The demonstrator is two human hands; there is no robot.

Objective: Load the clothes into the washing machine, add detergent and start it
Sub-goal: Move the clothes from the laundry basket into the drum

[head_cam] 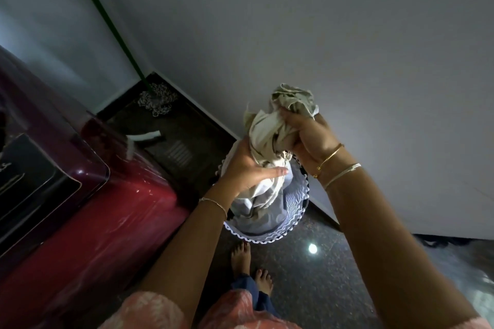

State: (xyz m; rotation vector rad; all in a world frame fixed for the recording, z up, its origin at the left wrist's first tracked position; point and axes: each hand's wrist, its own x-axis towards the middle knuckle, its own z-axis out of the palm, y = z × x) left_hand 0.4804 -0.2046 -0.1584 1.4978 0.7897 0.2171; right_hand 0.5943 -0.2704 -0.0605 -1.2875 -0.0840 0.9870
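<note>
Both hands grip one pale cloth bundle [270,131] — right hand [310,139] high, left hand [248,168] lower — above the basket [267,235].

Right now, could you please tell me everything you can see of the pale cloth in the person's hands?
The pale cloth is a crumpled cream bundle, cotton-looking, held above the laundry basket. The right hand grips its bunched top; the left hand holds it lower down. Its lower end trails into the basket.

Dim, edge-warped view; one bright glare spot [312,248] on the dark floor [337,286].
</note>
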